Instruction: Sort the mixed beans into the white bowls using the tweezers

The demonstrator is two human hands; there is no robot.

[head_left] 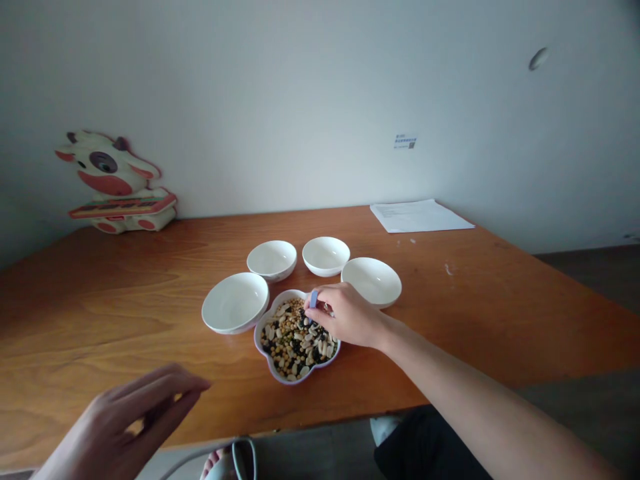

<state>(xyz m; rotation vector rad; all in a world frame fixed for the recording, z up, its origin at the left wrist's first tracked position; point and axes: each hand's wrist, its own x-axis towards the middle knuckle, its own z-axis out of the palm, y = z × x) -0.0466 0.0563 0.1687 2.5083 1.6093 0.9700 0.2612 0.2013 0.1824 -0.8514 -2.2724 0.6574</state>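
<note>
Our right hand (345, 313) pinches a small blue tool (313, 298) over the flower-shaped dish (280, 372) of mixed beans (293, 340); four empty white bowls (235, 301) arc from nine to two o'clock. Our left hand (127, 417) hovers spread over the bench (100, 300).

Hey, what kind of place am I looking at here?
Probably a room in a home: a wooden table against a plain white wall, a cartoon cow toy keyboard, and four empty white bowls around a flower-shaped dish of mixed beans.
</note>
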